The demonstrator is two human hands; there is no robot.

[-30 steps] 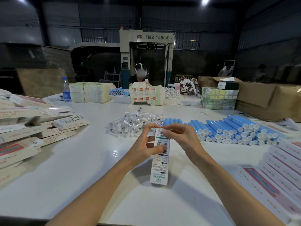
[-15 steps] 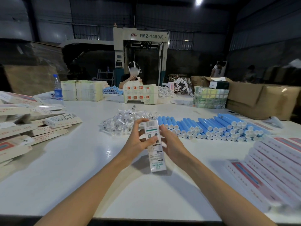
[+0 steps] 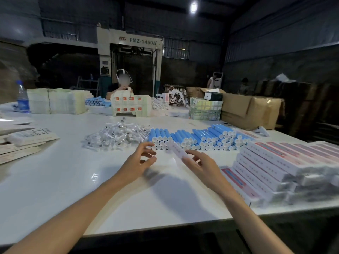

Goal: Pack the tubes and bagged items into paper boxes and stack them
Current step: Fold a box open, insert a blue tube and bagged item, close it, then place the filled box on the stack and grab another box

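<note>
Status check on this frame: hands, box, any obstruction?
Left hand open, holding nothing. Right hand grips the paper box, tilted, blurred. Stack of boxes to the right, nothing visibly between.

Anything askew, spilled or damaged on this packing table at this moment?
Nothing looks damaged or spilled. The bagged items lie in a loose heap beside the neatly stacked blue tubes, and the boxes at the left edge are fanned unevenly. The right hand holds a white box, blurred.

Motion blur smears the paper box [image 3: 176, 149] in the right hand [image 3: 205, 167], print unreadable; stacked boxes [image 3: 275, 161] run off the right edge
</note>
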